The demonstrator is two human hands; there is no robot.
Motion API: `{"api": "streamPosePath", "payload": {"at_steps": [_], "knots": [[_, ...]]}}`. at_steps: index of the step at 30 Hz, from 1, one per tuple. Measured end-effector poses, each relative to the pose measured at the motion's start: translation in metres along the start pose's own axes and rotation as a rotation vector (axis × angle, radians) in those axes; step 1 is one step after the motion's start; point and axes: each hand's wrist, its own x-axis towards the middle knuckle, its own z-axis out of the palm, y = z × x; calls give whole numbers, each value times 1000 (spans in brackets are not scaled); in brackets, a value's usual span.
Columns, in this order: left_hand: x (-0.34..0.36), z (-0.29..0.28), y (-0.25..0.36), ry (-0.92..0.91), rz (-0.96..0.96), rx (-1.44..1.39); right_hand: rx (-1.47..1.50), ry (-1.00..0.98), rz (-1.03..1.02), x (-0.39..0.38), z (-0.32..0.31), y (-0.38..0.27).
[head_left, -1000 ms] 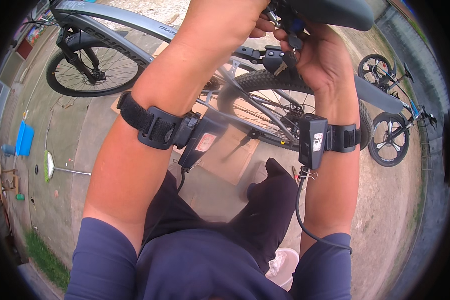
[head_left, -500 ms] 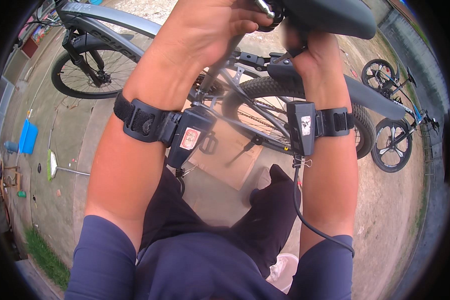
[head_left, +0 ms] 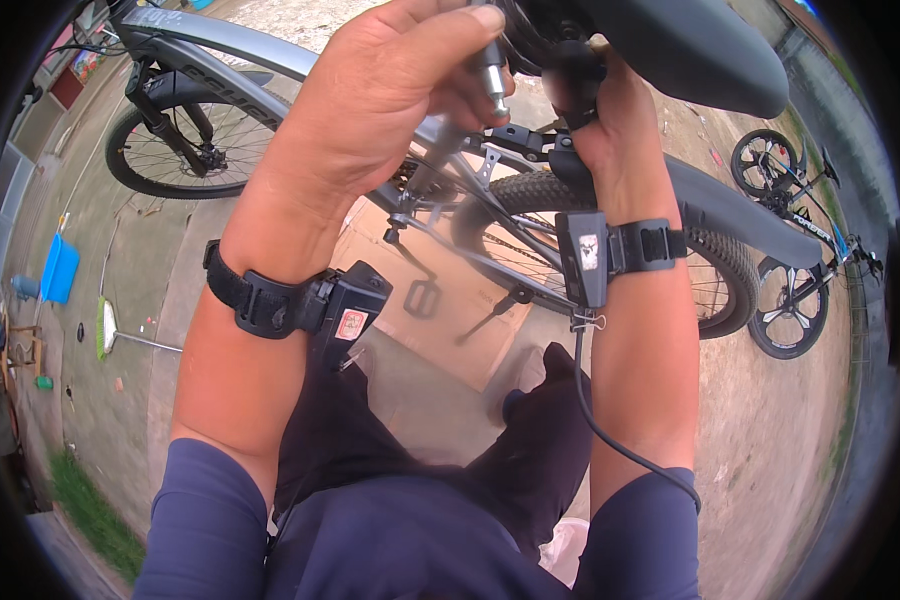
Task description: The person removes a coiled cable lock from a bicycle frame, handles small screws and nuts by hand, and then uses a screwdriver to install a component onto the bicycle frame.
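Observation:
At the top, a black bicycle saddle (head_left: 695, 55) stands over the silver-grey bicycle frame (head_left: 245, 50). My left hand (head_left: 410, 70) is closed, its thumb pressed along a small black tool with a shiny metal tip (head_left: 494, 88). This tip points down beside the dark parts under the saddle. My right hand (head_left: 620, 120) reaches up beneath the saddle, its fingers curled and mostly hidden by it. A dark, blurred piece (head_left: 573, 95) lies against that hand; what the fingers grip cannot be made out. Both wrists carry strapped black boxes.
Below the bicycle lies flattened cardboard (head_left: 450, 335) near my feet, under the pedal (head_left: 423, 298). The rear wheel (head_left: 735, 290) stands to the right. A second bicycle (head_left: 790, 290) is farther right. At left are a blue dustpan (head_left: 60, 270) and a broom (head_left: 106, 328).
My left hand has turned and come lower, showing more of its back and the metal-tipped tool. The saddle appears slightly lower and farther right. My right hand has shifted a little left.

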Motion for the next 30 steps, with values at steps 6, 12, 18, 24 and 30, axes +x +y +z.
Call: {"api": "streamPosePath", "payload": {"at_steps": [6,12,18,24,30], "knots": [[0,-2,11,-60,-2,355,148,26,190,-45,13,-14],[4,2,18,-125,-48,411,376,24,146,-40,19,-10],[2,-3,-3,-256,109,273,275,-29,14,-21,30,-21],[-10,16,-18,-261,118,42,338,-340,64,-19,52,-37],[-4,8,-15,-296,162,-31,271,-285,126,-29,45,-36]]}}
